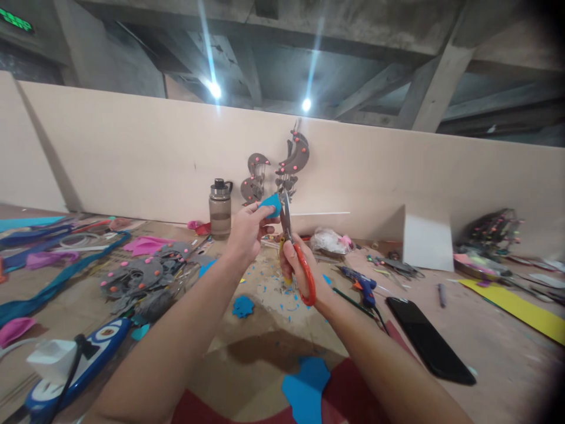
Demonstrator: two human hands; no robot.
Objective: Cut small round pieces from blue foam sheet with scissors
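Note:
My left hand [248, 231] pinches a small blue felt piece [271, 206] in front of the pale board. My right hand [304, 265] is closed round the orange handle of a pair of scissors [286, 218]. The blades point upward, close beside the right edge of the blue piece; whether they touch it I cannot tell. Below, a blue scalloped cutout [243, 306] lies on the table among tiny blue scraps. A larger blue sheet [306, 388] lies near my body, over dark red cloth. Something yellow [286, 274] shows by my right hand, partly hidden.
A water bottle [220, 209] stands by the board [145, 147]. Grey felt pieces with pink dots [141, 274] are heaped at left, near a blue-and-white power strip [83, 365]. On the right lie a blue glue gun [362, 285], a black phone [428, 338] and a yellow strip [516, 306].

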